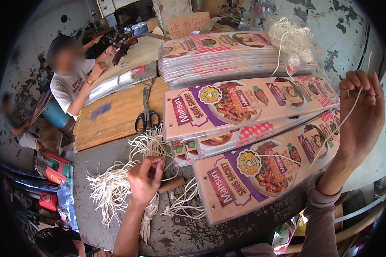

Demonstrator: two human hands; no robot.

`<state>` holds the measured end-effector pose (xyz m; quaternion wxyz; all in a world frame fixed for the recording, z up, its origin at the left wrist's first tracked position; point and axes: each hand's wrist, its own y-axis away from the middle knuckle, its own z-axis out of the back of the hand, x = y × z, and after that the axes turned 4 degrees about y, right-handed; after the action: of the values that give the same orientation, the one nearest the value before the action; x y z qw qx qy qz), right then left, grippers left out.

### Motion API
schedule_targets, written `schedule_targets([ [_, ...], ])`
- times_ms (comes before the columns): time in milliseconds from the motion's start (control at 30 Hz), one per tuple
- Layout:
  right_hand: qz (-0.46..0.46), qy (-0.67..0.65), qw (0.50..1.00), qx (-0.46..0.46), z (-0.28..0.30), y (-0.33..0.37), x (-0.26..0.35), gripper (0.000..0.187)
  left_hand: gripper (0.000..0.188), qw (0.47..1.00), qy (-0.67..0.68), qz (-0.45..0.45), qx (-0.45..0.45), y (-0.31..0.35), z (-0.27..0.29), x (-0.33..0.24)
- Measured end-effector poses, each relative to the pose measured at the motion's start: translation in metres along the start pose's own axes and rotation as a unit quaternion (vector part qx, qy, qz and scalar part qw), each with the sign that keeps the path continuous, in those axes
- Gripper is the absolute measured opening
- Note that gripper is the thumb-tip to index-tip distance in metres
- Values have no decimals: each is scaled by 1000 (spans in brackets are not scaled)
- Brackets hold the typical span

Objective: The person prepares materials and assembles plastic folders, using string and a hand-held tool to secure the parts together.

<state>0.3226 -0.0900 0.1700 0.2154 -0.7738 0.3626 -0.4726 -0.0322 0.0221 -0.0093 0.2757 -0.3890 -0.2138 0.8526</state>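
At the right, my right hand (pixel 364 113) is raised with its fingers closed on a thin cream cord (pixel 351 110). One end of the cord sticks up above the fingers; the rest hangs down over a long printed plastic-covered banner (pixel 253 175). My left hand (pixel 145 180) hovers over the cord bundles, fingertips pinched together; whatever they hold, if anything, is too small to make out. Beside it lie a loose bundle of cut cords (pixel 111 186) and a short brown wooden stick (pixel 172 185). Another banner (pixel 244 105) lies farther back, overlapping others.
Black-handled scissors (pixel 146 118) lie on a wooden board (pixel 116 113). A tall stack of banners (pixel 236 60) stands at the back, topped by a bag of tangled cord (pixel 289 36). Across the table, a co-worker (pixel 73 77) works at another surface. Another person's head (pixel 55 242) shows at lower left.
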Motion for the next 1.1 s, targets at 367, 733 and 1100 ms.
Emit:
schedule_targets([
  [367, 31, 191, 978, -73, -21, 10, -9, 13, 8, 999, -13, -45, -17, 0, 4, -5],
  [733, -153, 661, 518, 521, -32, 78, -55, 32, 14, 941, 268, 110, 175, 19, 24, -87],
  [1100, -7, 663, 514, 544, -42, 86, -66, 24, 20, 830, 411, 205, 316, 23, 13, -59],
])
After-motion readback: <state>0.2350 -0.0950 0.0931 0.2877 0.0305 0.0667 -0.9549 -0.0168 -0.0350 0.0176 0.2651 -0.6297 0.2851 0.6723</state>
